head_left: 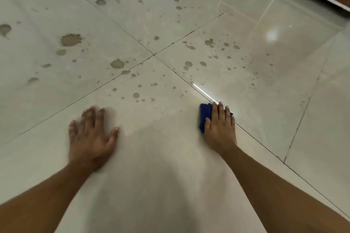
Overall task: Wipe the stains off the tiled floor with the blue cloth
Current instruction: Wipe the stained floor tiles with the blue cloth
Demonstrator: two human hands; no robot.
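Flat right hand (pixel 220 126) on blue cloth (pixel 204 117)

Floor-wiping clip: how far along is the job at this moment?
Early on. Done: the tile area nearest the person looks free of spots. In hand: the right hand presses the blue cloth flat on the floor, while the left hand braces on the tile. Left: brown stains cover the tiles ahead.

No text, label, brand, number or sign can be read anywhere in the view
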